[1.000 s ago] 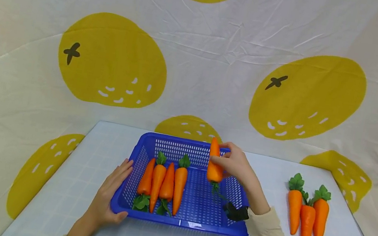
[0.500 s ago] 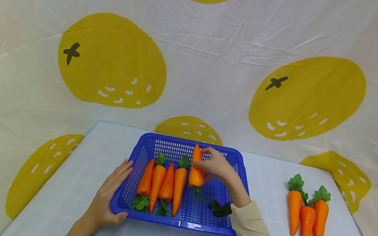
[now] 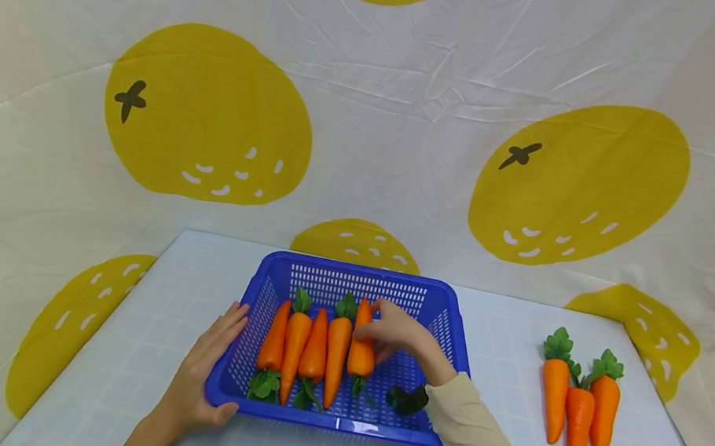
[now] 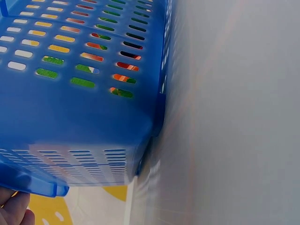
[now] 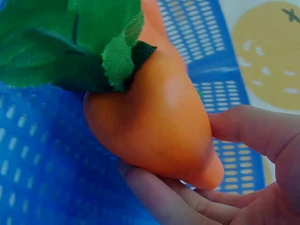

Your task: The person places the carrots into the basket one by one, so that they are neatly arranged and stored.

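My right hand [image 3: 398,330] pinches an orange carrot [image 3: 362,355] with green leaves inside the blue plastic basket [image 3: 392,432]. In the right wrist view the carrot [image 5: 154,117] sits between thumb and fingers, leafy end toward the camera. To its left several carrots [image 3: 315,347] lie side by side in the basket, tops alternating far and near. My left hand [image 3: 198,370] rests against the basket's left side with fingers extended and thumb near the front corner. In the left wrist view only fingertips [image 4: 16,208] show beside the basket's rim [image 4: 33,183].
Three more carrots [image 3: 577,421] lie together on the pale checked table [image 3: 508,345] to the right of the basket. Behind the table hangs a white cloth [image 3: 397,158] printed with large yellow fruit.
My right hand has carried the carrot leftward and down into the basket, next to the row. The left hand stays at the basket's left side.
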Demonstrator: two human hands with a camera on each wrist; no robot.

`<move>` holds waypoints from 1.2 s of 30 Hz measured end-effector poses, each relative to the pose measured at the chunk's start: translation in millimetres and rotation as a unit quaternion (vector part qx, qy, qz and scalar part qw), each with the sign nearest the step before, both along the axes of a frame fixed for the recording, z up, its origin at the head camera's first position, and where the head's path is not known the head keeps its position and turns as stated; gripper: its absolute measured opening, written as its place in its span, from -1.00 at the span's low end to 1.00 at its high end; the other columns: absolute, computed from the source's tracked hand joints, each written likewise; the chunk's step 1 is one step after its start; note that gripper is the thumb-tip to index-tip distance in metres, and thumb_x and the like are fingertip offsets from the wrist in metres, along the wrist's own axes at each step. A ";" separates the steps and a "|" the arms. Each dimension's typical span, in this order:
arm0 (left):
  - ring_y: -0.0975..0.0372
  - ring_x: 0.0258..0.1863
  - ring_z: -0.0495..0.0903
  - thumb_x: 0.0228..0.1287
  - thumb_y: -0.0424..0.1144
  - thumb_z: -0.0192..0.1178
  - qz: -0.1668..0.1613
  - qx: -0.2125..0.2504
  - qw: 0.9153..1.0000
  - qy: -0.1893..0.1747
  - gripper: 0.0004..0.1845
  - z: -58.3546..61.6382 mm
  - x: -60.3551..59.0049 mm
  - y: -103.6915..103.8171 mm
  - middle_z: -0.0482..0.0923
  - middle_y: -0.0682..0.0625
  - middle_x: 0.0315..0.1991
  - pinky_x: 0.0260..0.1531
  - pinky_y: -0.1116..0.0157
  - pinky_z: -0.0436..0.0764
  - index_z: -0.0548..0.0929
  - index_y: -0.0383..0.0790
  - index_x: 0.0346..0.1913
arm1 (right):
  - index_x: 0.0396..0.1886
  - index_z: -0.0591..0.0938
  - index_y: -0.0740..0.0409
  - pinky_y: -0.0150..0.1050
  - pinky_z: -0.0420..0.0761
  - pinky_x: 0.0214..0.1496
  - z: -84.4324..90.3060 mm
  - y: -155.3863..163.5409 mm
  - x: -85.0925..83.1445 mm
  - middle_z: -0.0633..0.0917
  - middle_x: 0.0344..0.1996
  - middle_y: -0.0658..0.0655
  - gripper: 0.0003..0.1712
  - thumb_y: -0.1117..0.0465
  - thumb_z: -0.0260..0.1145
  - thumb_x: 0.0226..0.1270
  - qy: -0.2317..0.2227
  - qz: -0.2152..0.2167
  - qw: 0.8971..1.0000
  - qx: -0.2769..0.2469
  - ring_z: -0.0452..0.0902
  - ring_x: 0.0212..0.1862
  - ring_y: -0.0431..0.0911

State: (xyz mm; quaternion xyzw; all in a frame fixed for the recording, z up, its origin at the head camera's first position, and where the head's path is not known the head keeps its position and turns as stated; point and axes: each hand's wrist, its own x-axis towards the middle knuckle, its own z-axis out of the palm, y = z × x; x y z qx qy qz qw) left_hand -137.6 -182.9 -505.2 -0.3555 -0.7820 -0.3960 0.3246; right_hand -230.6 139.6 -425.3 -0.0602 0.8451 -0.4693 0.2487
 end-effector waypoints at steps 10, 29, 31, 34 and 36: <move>-0.23 0.44 0.16 0.14 0.40 0.09 0.001 -0.002 1.000 -0.004 0.07 -1.1 0.3 -2.0 0.29 -0.41 0.38 0.50 0.19 -0.03 0.35 -0.57 0.34 | 0.14 0.33 0.39 -0.06 0.70 -0.50 -9.4 -7.6 3.4 0.62 -0.34 0.26 -0.43 0.28 0.38 0.23 -0.026 0.041 0.998 0.039 0.67 -0.59 0.08; -0.23 0.43 0.16 0.14 0.41 0.07 0.002 0.001 1.000 -0.002 0.08 0.5 -0.2 0.0 0.29 -0.41 0.38 0.50 0.19 -0.01 0.36 -0.57 0.34 | 0.33 0.20 0.44 -0.11 0.69 -0.52 -7.4 -7.1 2.8 0.67 -0.42 0.28 -0.24 0.24 0.38 0.30 -0.040 0.055 0.996 0.049 0.68 -0.58 0.12; -0.24 0.43 0.16 0.15 0.41 0.07 0.002 0.000 1.000 -0.001 0.08 0.9 -0.4 0.1 0.29 -0.41 0.38 0.50 0.20 -0.01 0.36 -0.58 0.34 | 0.36 0.19 0.44 -0.10 0.70 -0.52 -4.7 -6.2 2.6 0.69 -0.48 0.29 -0.24 0.24 0.35 0.33 -0.034 0.057 0.996 0.053 0.68 -0.58 0.14; -0.24 0.43 0.17 0.15 0.41 0.07 0.003 0.000 1.000 0.001 0.07 1.0 -0.8 0.2 0.29 -0.41 0.38 0.50 0.20 0.00 0.36 -0.58 0.33 | 0.41 0.17 0.39 -0.09 0.71 -0.49 -0.7 -4.1 2.2 0.70 -0.52 0.30 -0.22 0.24 0.32 0.35 -0.027 0.058 0.996 0.058 0.69 -0.56 0.16; -0.24 0.43 0.16 0.15 0.41 0.07 0.002 0.002 1.000 -0.002 0.07 0.6 -0.6 0.1 0.29 -0.41 0.38 0.50 0.20 0.00 0.36 -0.57 0.33 | 0.40 0.21 0.36 -0.07 0.71 -0.47 1.6 -2.1 1.5 0.70 -0.49 0.30 -0.27 0.23 0.31 0.36 -0.022 0.057 0.996 0.059 0.69 -0.55 0.16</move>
